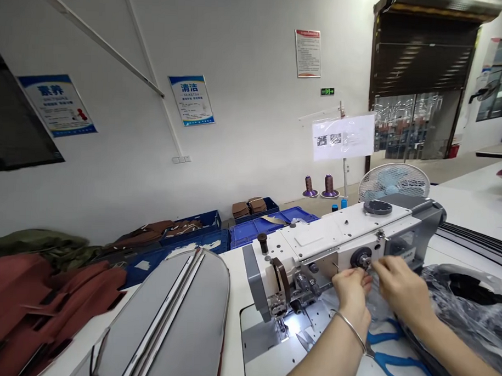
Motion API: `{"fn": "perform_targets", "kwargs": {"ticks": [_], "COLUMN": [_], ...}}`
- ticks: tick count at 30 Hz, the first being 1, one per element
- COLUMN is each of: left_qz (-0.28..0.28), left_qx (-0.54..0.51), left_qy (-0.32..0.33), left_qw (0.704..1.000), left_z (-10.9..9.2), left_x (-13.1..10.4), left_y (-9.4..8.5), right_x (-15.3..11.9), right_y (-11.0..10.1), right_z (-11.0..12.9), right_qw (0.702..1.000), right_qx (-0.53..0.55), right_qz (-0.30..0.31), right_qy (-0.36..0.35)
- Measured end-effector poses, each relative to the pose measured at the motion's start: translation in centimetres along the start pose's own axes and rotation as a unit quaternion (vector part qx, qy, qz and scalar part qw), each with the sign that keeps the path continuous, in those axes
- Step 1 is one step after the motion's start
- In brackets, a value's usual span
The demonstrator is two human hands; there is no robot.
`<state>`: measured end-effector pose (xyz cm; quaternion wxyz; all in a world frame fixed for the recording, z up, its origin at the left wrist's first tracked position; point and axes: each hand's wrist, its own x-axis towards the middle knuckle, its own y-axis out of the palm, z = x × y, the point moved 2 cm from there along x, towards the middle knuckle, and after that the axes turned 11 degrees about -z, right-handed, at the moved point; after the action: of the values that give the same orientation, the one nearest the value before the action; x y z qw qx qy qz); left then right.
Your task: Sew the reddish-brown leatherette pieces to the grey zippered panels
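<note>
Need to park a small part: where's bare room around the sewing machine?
Narrow white tabletop strip between gray panel and sewing machine. Bigger patch: white table at far right, right of the fan, beyond the dark rails. Crowded: right of the needle, with scissors, plastic bag, left hand and right hand.

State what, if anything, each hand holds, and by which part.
Cannot tell: the left hand and right hand are curled by the dial; anything pinched is hidden or too small to see.

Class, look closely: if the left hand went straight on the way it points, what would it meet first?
Probably the round black dial on the sewing machine, just beyond the left hand; exact depth is unclear.
</note>
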<state>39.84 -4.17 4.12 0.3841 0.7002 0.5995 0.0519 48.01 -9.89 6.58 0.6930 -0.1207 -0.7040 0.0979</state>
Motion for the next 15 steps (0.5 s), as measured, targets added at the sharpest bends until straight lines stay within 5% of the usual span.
{"fn": "perform_targets", "kwargs": {"ticks": [5,9,15], "left_qz": [0.018,0.025,0.029], "left_qx": [-0.061,-0.077,-0.062], "left_qy": [-0.035,-0.064,-0.062], "left_qw": [0.997,0.995,0.996], "left_z": [-1.0,-2.3,-3.0], "left_x": [-0.9,-2.1,-2.7], "left_y": [-0.4,-0.9,-1.2], "right_x": [1.2,5.4,8.2], "right_y": [-0.2,0.4,3.4], "right_z": [-0.3,-5.7,-10.6], "right_qw": [0.996,0.977,0.886], "right_qx": [0.066,-0.005,0.026], "right_qz": [0.054,0.040,0.187], "right_qy": [0.018,0.212,0.423]}}
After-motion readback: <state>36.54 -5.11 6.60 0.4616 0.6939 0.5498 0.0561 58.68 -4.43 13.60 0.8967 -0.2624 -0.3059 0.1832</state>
